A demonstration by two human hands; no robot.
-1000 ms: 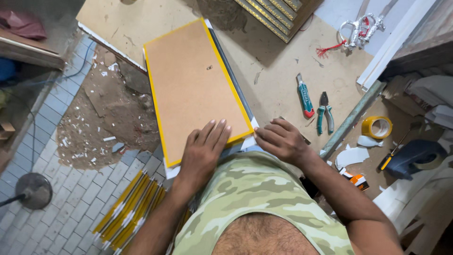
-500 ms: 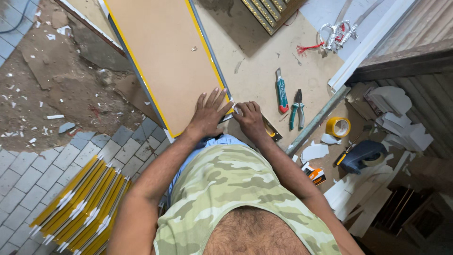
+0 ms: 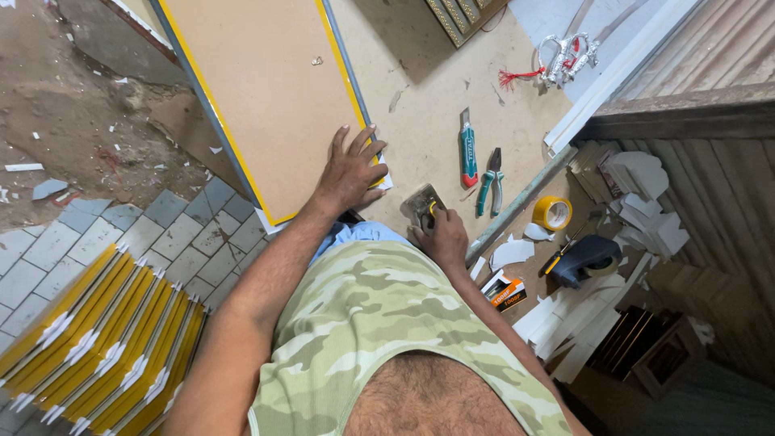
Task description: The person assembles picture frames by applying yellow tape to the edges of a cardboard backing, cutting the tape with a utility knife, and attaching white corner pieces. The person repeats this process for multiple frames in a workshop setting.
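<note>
Head view: yellow-edged backing board point(image 3: 266, 97) lies flat on the worktable point(image 3: 420, 89), long axis running from near corner by the body up and left, far end out of frame. Left hand point(image 3: 349, 168) rests palm-down on board's near right corner, fingers spread. Right hand point(image 3: 440, 234) wrapped round a small metal hand tool point(image 3: 423, 207) w/ yellow detail, just right of that corner, tool touching tabletop.

Table is bare tan board; a utility knife point(image 3: 467, 149) and pliers point(image 3: 490, 182) lie right of the tool, tape roll point(image 3: 552, 213) lower down past the table edge. Left of table: dirt, grey pavers, stacked yellow frames point(image 3: 97, 339). Open tabletop between board's right edge and knife.
</note>
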